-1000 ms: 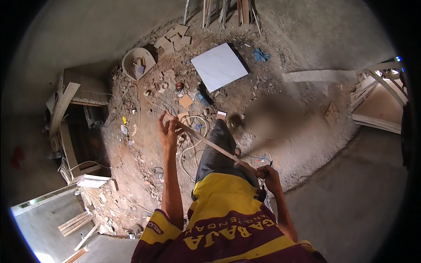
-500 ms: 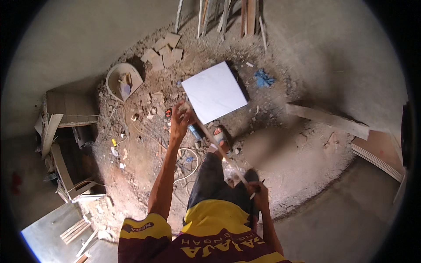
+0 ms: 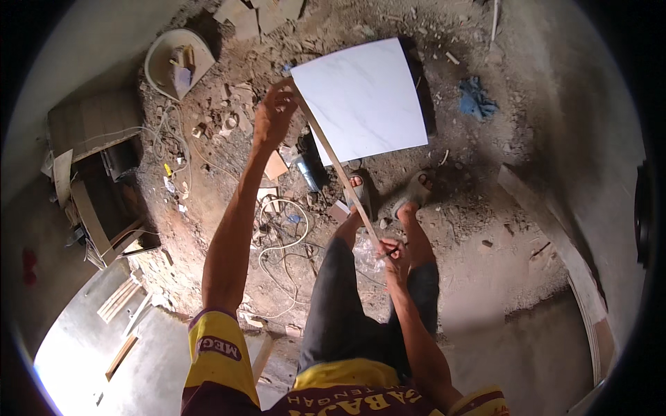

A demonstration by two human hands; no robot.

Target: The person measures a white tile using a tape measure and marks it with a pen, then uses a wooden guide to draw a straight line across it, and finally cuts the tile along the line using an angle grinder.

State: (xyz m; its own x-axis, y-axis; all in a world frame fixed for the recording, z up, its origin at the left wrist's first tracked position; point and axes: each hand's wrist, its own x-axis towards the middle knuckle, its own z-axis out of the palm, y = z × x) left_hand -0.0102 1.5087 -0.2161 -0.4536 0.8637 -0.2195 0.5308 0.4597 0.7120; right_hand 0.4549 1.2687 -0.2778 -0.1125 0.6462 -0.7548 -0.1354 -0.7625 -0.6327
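Observation:
A long thin wooden strip (image 3: 331,154) slants between my two hands, crossing in front of the left edge of a white marbled tile (image 3: 364,104). My left hand (image 3: 275,114) has its fingers closed on the far end of the strip, by the tile's far left corner. At the near end, above my legs, my right hand (image 3: 394,258) grips the strip. A thin dark stick, like a pen or pencil, also pokes out of the right hand. Whether the strip touches the tile I cannot tell.
Rubble covers the ground, with a blue cloth (image 3: 476,100) right of the tile. A cut-open tub (image 3: 156,66) with tools stands far left. A pale hose (image 3: 305,215) coils left of my legs. A plank (image 3: 548,222) lies at right; a wooden box frame (image 3: 90,194) stands left.
The view has shifted, and the tile appears larger. My right hand has come forward from beside my hip, and the strip now runs along the tile's left side. Both hands keep hold of it.

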